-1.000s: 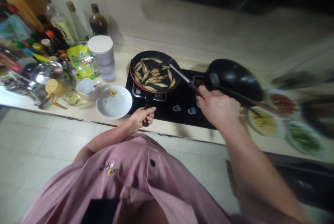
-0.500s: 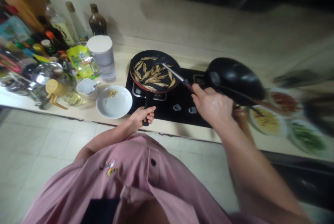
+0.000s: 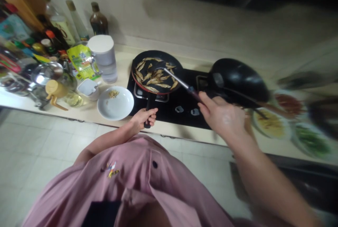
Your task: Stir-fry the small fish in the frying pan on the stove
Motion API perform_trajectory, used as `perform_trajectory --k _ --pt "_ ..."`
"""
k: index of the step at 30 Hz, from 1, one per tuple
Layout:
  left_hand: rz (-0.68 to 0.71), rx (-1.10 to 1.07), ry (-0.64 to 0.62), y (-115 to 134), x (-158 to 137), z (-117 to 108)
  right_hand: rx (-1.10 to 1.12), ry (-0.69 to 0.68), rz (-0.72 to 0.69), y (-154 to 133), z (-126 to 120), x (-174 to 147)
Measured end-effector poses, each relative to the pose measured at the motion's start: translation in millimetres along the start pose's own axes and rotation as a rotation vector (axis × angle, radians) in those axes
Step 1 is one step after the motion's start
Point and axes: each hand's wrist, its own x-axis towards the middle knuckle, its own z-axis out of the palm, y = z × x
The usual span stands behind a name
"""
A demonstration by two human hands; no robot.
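Note:
A black frying pan (image 3: 137,59) with a red rim sits on the left burner of the black hob (image 3: 185,105) and holds several pale strips of food (image 3: 155,77). My left hand (image 3: 144,117) grips the pan's black handle at the counter's front edge. My right hand (image 3: 223,117) holds a spatula (image 3: 175,79) by its dark red grip, with the metal shaft reaching left and the black blade resting among the food near the pan's middle.
A black wok (image 3: 237,79) stands on the right burner. Left of the hob are a white plate (image 3: 115,105) with a few crumbs, a small white cup (image 3: 88,89), a white-lidded jar (image 3: 103,57), bottles (image 3: 97,20) and clutter. Blurred dishes of food (image 3: 269,123) lie at right.
My right hand has shifted slightly right and down, while the spatula's blade has slid left, further into the pan among the food. My left hand keeps its hold on the handle.

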Motion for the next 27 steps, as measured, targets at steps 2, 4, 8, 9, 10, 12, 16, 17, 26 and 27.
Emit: perform_trajectory --k 2,4,8,9,10,12,16,17,26,27 --pt "0.002 0.000 -0.001 0 -1 1 -0.019 0.000 -0.013 6 1 -10" --pt "0.003 0.009 0.001 1 -2 2 -0.049 0.022 -0.021 14 2 -19" --pt "-0.001 0.024 -0.012 1 -3 2 -0.107 0.096 -0.051 25 2 -26" --pt "0.000 0.023 -0.015 1 -3 2 -0.110 0.088 -0.043 25 2 -25" --pt "0.001 0.019 -0.016 1 -2 2 -0.108 0.069 -0.026 23 2 -23" --pt "0.001 0.012 -0.015 1 -2 1 -0.098 0.027 0.006 16 3 -15" --pt "-0.003 0.007 -0.015 0 1 -1 -0.048 0.012 -0.005 -1 12 2" --pt "-0.001 0.004 -0.015 0 2 -1 -0.034 0.011 -0.010 -4 14 5" --pt "-0.002 0.005 -0.015 0 -1 1 -0.044 -0.023 0.010 9 6 0" --pt "-0.004 0.004 -0.014 0 -1 1 -0.038 -0.029 0.009 8 6 1"
